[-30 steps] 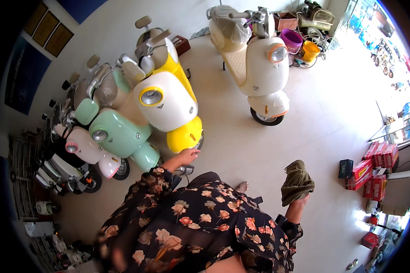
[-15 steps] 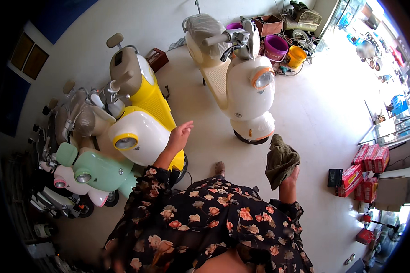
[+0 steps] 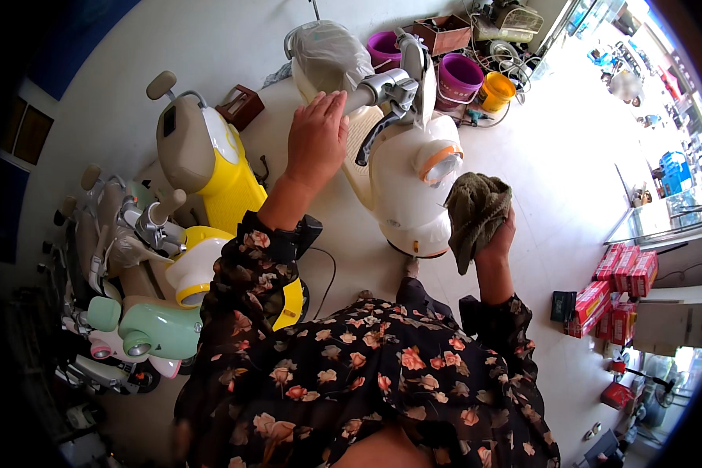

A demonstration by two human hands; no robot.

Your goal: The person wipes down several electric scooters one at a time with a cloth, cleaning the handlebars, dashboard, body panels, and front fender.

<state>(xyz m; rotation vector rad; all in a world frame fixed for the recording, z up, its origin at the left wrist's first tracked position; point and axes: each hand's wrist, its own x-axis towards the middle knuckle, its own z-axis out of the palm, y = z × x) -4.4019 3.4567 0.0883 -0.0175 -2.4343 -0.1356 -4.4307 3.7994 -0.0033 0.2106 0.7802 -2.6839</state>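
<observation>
The white scooter with an orange-rimmed headlight stands in front of me. My left hand is raised at the outer end of its handlebar grip, fingers stretched out side by side. Whether the fingertips touch the grip I cannot tell. A black brake lever juts out below the handlebar. In my right hand is a crumpled olive-green cloth, held to the right of the headlight. The thumb and some fingers of that hand are behind the cloth.
On the left stand a yellow-and-white scooter and a mint-green one. Purple buckets, one upright, and a yellow bucket are by the back wall. A thin black cable lies on the floor. Red boxes are stacked at right.
I have moved closer to the white scooter. My left hand has risen from beside the yellow scooter to the white one's handlebar grip. The cloth stays in my right hand, now nearer the headlight.
</observation>
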